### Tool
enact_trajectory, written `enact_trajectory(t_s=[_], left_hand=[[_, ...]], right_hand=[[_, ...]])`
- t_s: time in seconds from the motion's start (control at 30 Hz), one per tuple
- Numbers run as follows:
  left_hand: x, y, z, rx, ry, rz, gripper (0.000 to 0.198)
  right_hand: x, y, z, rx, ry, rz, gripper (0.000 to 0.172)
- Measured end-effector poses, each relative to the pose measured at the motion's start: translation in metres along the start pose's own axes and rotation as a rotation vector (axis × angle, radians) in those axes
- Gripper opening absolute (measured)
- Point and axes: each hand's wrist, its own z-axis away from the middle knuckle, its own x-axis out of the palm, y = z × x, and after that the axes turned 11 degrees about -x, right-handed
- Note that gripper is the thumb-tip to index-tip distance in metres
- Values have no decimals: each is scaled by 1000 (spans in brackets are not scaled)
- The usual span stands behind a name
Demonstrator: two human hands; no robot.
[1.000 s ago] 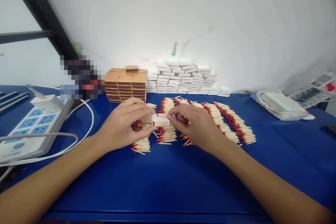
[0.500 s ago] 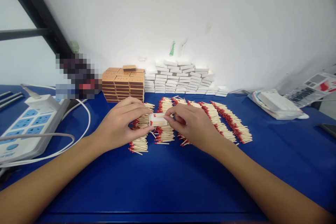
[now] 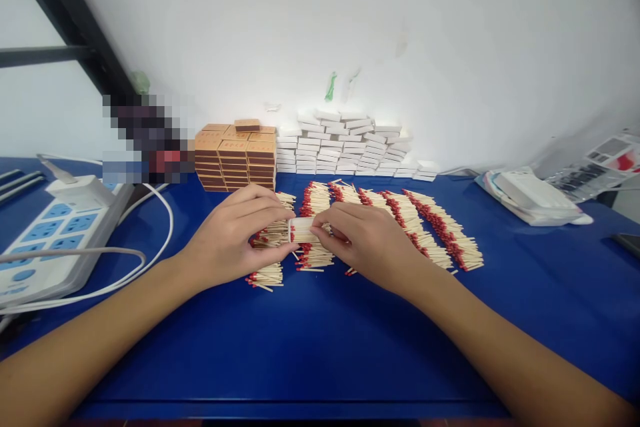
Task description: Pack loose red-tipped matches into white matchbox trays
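Observation:
My left hand (image 3: pixel 243 230) grips a small white matchbox tray (image 3: pixel 293 221) between thumb and fingers. Red-headed matches (image 3: pixel 301 235) lie side by side in it, heads to the left. At the tray's right end, my right hand (image 3: pixel 345 230) is closed in a pinch on the stick ends of matches; its fingers hide that end. Below and around both hands, loose matches (image 3: pixel 317 197) spread over the blue table (image 3: pixel 300 347) in several slanted rows, partly covered by my hands.
Brown matchboxes (image 3: pixel 235 157) are stacked behind my left hand, with one lying on top. Beside them, white trays (image 3: pixel 345 143) are piled against the wall. A power strip (image 3: pixel 65 233) with white cables stands left. White packets (image 3: pixel 533 197) lie at the right.
More matches show in the tray than before, covering most of the bottom where bare white showed. Both hands stay in nearly the same place.

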Motion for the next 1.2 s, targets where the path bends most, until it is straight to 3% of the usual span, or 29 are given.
enact_trajectory(t_s=[0.13,0.33,0.57,1.2], left_hand=[[0,1,0,14,3,5,28],[0,-5,1,-25,49,-18,32],[-1,-10,-2,-98,105,-72,28],[0,-9,0,-76,78,-47,28]], right_hand=[[1,-2,-1,3,12,-55,20],[-10,-5,-4,81,182,-166,15],[-22,-4,-5,124,-205,-287,9],[-23,2,-6,199,-356,-326,14]])
